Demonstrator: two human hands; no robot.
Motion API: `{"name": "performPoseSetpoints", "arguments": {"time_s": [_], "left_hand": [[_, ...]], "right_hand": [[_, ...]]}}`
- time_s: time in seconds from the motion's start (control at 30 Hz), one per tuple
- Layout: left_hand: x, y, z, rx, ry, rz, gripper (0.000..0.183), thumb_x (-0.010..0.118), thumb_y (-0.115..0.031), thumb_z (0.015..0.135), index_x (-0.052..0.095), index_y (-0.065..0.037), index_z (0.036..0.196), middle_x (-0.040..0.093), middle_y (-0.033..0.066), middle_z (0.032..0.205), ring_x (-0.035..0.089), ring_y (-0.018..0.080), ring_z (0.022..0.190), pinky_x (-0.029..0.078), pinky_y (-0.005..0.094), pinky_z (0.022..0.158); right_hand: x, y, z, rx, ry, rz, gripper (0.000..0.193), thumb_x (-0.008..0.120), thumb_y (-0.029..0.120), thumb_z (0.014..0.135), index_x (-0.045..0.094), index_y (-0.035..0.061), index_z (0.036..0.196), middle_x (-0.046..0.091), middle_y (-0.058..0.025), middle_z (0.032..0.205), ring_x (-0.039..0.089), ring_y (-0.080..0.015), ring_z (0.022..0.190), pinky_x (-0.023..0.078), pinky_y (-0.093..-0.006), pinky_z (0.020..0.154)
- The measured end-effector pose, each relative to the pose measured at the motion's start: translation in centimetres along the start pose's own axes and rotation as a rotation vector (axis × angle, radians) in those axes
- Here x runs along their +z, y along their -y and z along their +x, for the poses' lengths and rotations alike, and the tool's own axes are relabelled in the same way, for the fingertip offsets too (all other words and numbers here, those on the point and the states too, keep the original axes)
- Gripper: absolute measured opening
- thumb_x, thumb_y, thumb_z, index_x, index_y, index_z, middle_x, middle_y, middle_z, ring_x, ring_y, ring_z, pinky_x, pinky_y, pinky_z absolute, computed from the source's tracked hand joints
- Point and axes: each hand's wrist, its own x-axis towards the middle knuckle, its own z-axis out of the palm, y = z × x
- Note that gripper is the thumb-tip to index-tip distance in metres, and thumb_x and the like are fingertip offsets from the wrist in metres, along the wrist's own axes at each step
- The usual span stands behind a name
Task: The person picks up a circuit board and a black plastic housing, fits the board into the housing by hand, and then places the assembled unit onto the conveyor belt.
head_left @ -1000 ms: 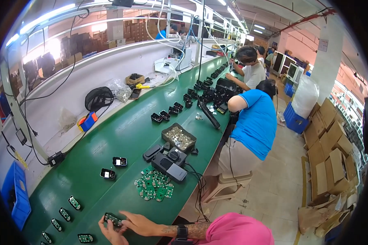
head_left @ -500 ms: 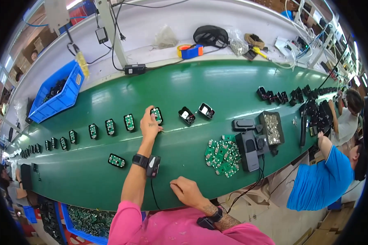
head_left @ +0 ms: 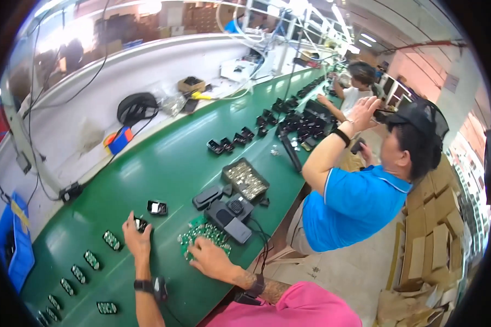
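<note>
My left hand [head_left: 138, 242] is closed around the sides of a small black plastic case [head_left: 141, 224] standing on the green bench. Just beyond it sits another black case [head_left: 157, 207] with a white part inside. My right hand [head_left: 211, 260] reaches over a pile of small green circuit boards [head_left: 204, 233], fingers apart and fingertips at the pile's near edge. Whether a board lies under those fingertips is hidden. To the left of my left hand runs a row of black cases with green boards in them, the nearest being a filled case [head_left: 112, 240].
Beside the boards stand a black-grey device [head_left: 232, 218] with cables and a tray of small metal parts [head_left: 246, 180]. Another filled case [head_left: 107, 308] lies near me. A blue crate [head_left: 19, 240] is at left. On the right, a person in a blue shirt [head_left: 349, 201] stands close to the bench.
The view has swung to the right. My left hand has gone from a board-filled case to the neighbouring case on its right. My right hand has moved from the bench's near edge to the board pile.
</note>
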Motion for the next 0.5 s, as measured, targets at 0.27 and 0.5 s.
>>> {"name": "performPoseSetpoints", "arguments": {"time_s": [0.27,0.5], "left_hand": [[-7.6,-4.8,-6.0,-0.661,0.054,-1.159,0.057,0.063,-0.005,0.091,0.048,-0.014,0.146,0.056,0.0003,0.107,0.062,0.0073,0.085,0.046,0.0185,0.061],[-10.9,-6.2,-12.2,-0.720,0.323,-1.183,0.044,0.068,0.003,0.084,0.063,-0.003,0.127,0.044,-0.0006,0.095,0.047,0.0062,0.064,0.035,0.0195,0.051]], "right_hand": [[0.4,-1.1,-0.4,-0.084,-0.014,0.008,0.033,0.076,0.021,0.080,0.060,0.0054,0.104,0.056,-0.0109,0.099,0.055,-0.0326,0.097,0.050,-0.0433,0.080],[-2.8,1.7,3.8,0.607,-0.041,0.956,0.025,0.071,0.000,0.084,0.060,0.0010,0.106,0.063,-0.0057,0.083,0.053,-0.0084,0.048,0.044,-0.0217,0.042]]}}
